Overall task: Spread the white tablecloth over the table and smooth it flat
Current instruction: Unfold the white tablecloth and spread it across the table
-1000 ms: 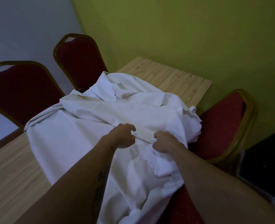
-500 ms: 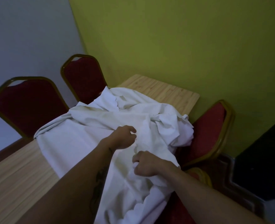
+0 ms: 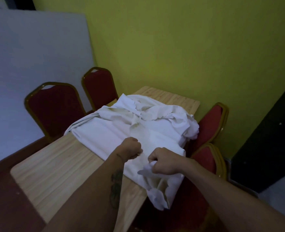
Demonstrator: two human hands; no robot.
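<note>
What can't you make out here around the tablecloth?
Head view, all:
Fingers of left hand and right hand: tips buried in the tablecloth.
Middle of the table: under the tablecloth.
Its near right corner: behind the left forearm.
Seats of the right-side chairs: behind tablecloth and table.

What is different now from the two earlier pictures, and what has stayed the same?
The left hand and right hand drew back toward the person, pulling the white tablecloth with them; its middle now lies flatter. Unchanged: both hands grip the cloth, its far part is bunched, and the wooden table is bare at its far end.
</note>
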